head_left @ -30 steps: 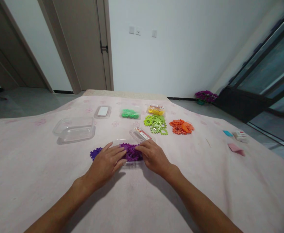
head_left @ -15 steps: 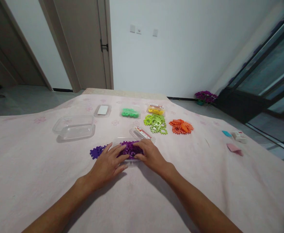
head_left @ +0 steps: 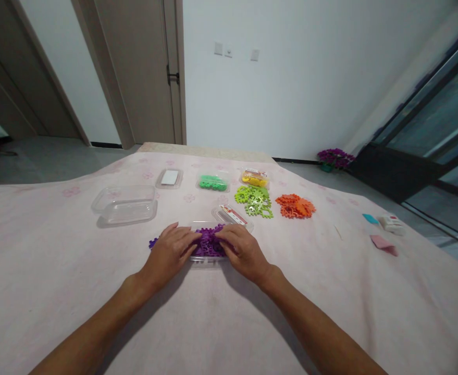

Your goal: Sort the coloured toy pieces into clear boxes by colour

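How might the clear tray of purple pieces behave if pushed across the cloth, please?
The thin clear tray probably flexes and weighs little. Its heaped purple pieces look loose, so a shove may spill some. The cloth likely drags on it.

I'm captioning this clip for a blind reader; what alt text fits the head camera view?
The left hand and right hand rest on purple interlocking pieces in a shallow clear tray on a pink tablecloth. Farther off lie lime green pieces, orange pieces and an empty clear container.
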`<state>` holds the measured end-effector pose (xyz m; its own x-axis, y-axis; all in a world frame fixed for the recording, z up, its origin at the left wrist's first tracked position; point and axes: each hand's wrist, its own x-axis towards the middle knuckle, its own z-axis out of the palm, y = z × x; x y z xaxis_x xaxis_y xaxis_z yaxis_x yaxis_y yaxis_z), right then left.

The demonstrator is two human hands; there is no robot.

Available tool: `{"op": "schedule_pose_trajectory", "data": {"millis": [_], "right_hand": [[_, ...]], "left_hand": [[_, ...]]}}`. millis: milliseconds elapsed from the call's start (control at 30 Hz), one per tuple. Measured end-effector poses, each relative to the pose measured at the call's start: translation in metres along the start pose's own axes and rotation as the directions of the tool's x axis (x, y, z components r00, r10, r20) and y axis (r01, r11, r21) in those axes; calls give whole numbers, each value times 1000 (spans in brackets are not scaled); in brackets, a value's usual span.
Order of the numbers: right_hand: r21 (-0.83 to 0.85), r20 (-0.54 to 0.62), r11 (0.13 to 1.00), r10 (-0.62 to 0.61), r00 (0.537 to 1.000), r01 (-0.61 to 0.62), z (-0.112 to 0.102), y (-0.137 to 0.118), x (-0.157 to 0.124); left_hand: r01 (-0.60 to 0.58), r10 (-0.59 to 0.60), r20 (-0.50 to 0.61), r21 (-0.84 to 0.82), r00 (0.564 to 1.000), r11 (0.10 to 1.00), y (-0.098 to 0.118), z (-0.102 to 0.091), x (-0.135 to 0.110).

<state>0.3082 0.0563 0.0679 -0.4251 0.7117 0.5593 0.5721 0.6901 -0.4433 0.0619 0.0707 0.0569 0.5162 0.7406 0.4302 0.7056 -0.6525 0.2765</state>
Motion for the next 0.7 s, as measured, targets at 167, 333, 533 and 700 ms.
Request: {"op": "schedule_pose_trajectory", "data": {"millis": [167,333,533,700], "right_hand": [[19,113,998,-57,992,55,1,2,-2],[14,72,999,-30,997,29,3,9,-8],[-34,77,999,-11,997,14,-4,5,-6],[-250,251,968,53,967,12,-12,-14,15]], "left_hand": [[32,-35,111,31,993,999,4,-5,19],[51,-42,161,-56,986,997,6,-15,27],[342,-311,142,-367,940,865,-3,-27,31],[510,-532,96,-465,842,723,-19,-25,30]]}}
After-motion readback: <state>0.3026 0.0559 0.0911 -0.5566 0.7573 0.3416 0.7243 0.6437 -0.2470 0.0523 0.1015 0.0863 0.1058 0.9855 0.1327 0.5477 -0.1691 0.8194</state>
